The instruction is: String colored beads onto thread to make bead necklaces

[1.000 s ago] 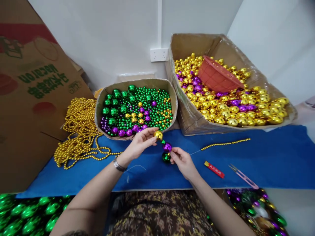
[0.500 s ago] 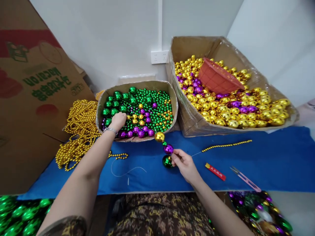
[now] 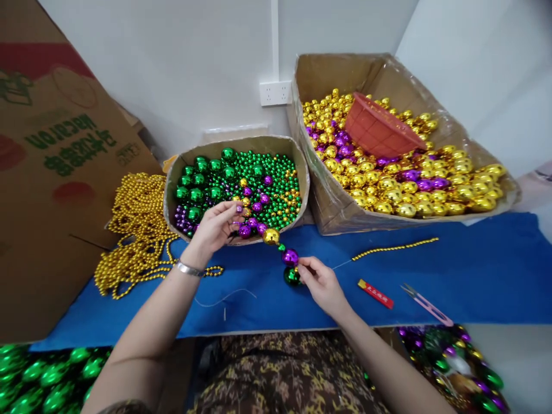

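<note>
R hand (image 3: 321, 283) pinched tight on strand (image 3: 290, 256) at its green ball, mid table (image 3: 474, 270) near front edge, prob. keeping balls from sliding; L hand (image 3: 214, 226) curled over box (image 3: 241, 140) front rim, grip unclear.

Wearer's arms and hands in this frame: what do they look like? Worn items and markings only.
Both forearms are bare, with no gloves and no sleeves reaching the wrists. The left hand has a slim silver metal wristband at its wrist; I cannot tell whether it is a watch or a bracelet. The right hand wears no ring or band that shows.
</note>
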Demonstrator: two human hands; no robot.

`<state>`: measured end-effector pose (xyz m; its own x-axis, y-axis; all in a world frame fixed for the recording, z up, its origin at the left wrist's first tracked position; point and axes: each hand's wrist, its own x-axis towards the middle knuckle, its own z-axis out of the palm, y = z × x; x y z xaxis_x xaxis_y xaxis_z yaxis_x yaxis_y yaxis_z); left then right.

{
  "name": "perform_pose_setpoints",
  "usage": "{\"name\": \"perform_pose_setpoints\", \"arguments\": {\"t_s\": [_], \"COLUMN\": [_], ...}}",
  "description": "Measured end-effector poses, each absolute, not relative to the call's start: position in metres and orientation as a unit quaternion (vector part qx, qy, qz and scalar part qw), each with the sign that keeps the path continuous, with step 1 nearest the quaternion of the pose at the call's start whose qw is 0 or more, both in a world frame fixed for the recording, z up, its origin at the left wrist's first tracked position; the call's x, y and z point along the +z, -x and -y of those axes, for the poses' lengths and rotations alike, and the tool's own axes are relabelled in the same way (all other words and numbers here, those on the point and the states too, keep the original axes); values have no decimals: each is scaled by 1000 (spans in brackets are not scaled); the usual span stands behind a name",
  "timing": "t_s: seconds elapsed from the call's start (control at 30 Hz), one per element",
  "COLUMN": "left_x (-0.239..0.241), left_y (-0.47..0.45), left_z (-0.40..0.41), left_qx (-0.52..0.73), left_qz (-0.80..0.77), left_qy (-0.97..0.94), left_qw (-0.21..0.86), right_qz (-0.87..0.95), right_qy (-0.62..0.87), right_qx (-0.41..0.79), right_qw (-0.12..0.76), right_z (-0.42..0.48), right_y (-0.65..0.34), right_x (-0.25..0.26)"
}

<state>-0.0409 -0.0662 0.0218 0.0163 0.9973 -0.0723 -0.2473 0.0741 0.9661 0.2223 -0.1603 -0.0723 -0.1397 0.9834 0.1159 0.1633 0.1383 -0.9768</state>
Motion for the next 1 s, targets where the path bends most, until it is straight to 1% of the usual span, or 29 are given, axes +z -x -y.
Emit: {"name": "perform_pose_setpoints", "arguments": {"t_s": [0.07,0.2,0.33,0.53,0.63,0.77,0.87,1.0], "left_x": [23,20,16,14,15,15,11,6], "left_y": [27,11,6,7,7,7,7,6], "left_z": [82,93,94,98,100,102,103,103], "left_qx": [535,518,507,499,492,475,468,476], "left_qz": [-418,-394,-385,-393,-415,-462,-478,-479], "left_qy": [-384,-361,-364,-386,-408,-499,-546,-565], "left_qw": [626,668,680,670,648,558,504,474], "right_qz": [612,631,642,656,671,678,656,637], "right_qy": [474,480,483,493,499,515,520,503], "right_qx": [443,410,390,364,340,309,342,399], "right_qw": [452,452,450,441,430,424,427,426], "right_z": [161,164,164,162,163,161,154,142], "right_y": [-222,-223,-225,-227,-228,-226,-221,-217], "right_x": [-71,-69,-70,-69,-64,-62,-68,-79]}}
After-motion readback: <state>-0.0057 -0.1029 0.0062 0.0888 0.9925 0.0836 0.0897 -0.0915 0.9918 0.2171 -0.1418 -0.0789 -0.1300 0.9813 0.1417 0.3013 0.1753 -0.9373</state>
